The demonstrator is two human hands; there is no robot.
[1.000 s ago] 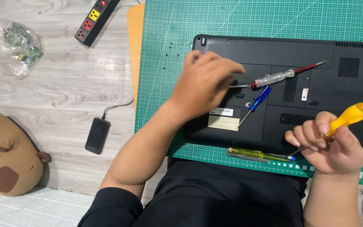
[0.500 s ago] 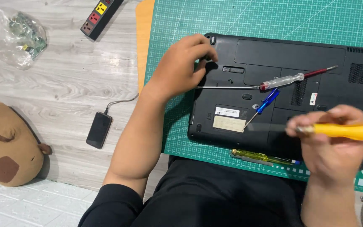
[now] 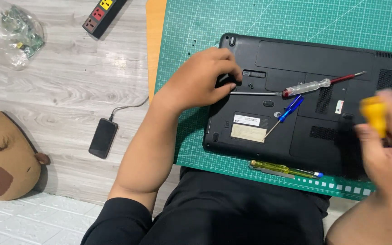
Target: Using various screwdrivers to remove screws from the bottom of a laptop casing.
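I see the left hand resting on the upturned black laptop; right hand, blurred, grips a yellow-handled tool. 3 screwdrivers lie nearby on the green mat.

Black laptop, underside up, with a white label and a pale tan one. Green cutting mat, ruled in a fine pale grid with white squares along its near edge. Yellow-handled tool, blurred. Clear-handled screwdriver tipped red; small blue screwdriver; translucent yellow screwdriver with a blue end. Grey wood-grain floor. Black phone. Black power strip with red and yellow sockets. Brown plush toy, darker brown patch. Black clothing.
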